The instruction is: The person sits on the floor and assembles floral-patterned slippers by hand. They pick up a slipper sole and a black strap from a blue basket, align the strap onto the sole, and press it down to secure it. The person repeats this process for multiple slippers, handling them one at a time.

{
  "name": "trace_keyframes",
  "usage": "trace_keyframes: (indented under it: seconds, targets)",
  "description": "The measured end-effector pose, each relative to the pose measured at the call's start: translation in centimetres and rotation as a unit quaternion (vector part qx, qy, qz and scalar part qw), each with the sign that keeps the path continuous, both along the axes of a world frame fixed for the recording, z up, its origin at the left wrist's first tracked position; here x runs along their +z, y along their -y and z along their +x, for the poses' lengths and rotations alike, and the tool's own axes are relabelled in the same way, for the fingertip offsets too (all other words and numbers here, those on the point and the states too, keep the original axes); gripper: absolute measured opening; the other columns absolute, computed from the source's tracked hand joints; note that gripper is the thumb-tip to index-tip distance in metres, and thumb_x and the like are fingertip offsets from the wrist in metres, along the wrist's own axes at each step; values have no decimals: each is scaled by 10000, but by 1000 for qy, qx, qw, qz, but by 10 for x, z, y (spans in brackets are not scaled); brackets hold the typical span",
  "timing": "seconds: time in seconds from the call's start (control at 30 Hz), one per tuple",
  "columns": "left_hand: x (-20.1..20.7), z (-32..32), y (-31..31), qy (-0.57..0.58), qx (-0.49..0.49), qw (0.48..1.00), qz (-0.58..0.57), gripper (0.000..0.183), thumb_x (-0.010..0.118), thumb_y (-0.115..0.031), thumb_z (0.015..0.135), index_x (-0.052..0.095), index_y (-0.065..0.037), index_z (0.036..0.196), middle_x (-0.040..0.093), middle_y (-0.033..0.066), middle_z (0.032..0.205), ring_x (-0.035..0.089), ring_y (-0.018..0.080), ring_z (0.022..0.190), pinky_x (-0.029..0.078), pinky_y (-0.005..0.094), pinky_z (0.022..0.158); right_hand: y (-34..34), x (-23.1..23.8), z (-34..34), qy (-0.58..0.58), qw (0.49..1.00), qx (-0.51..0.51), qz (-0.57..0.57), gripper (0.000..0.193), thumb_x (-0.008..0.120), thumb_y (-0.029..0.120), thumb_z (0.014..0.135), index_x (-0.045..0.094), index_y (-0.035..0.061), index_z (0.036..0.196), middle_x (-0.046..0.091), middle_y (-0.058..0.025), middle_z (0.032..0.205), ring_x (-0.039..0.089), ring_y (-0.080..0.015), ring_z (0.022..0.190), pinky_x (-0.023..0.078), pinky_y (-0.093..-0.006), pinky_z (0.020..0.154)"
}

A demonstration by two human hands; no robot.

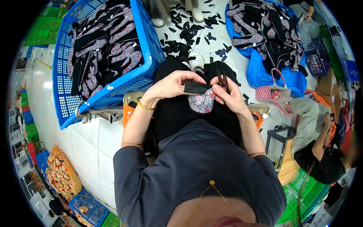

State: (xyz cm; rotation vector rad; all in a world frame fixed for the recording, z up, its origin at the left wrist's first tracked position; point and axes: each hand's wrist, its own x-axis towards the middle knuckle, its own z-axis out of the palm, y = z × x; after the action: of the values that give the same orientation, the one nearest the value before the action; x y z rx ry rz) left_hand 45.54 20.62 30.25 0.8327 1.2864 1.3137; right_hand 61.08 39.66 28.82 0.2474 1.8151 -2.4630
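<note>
Over my lap I hold a small grey fabric piece with a red and pink floral print [202,104] and a black fabric part [193,88] along its top. My left hand [169,85] pinches the black part between thumb and fingers. Dark scissors [223,80] rest in my right hand [231,97], blades pointing up and away from me. The right thumb and fingers also grip the right edge of the floral piece. Part of the scissors' handle is hidden by the fingers.
To the left stands a blue plastic crate [149,53] heaped with black and floral fabric pieces [109,41]. Similar pieces [261,26] fill a blue sack [261,73] at the right. Black scraps [185,32] litter the floor ahead. Another person [321,155] sits at the right.
</note>
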Motion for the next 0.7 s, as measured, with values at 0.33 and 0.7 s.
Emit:
trace_keyframes:
  seconds: [0.33, 0.7]
  targets:
    - [19, 28, -2, -444, 214, 859, 137, 160, 739, -104, 728, 724, -76, 885, 690, 57, 850, 643, 266, 777, 514, 316, 688, 3, 27, -6, 4, 985, 86, 147, 476, 810, 108, 754, 586, 14, 1164, 523, 49, 797, 415, 0, 609, 344, -171, 536]
    - [-1, 46, 9, -20, 386, 917, 100, 232, 611, -64, 919, 622, 0, 1142, 644, 68, 1115, 596, 87, 865, 481, 237, 769, 11, 5, -17, -187, 931, -54, 310, 340, 647, -108, 671, 694, 4, 988, 641, -77, 939, 613, -145, 783, 474, -235, 676]
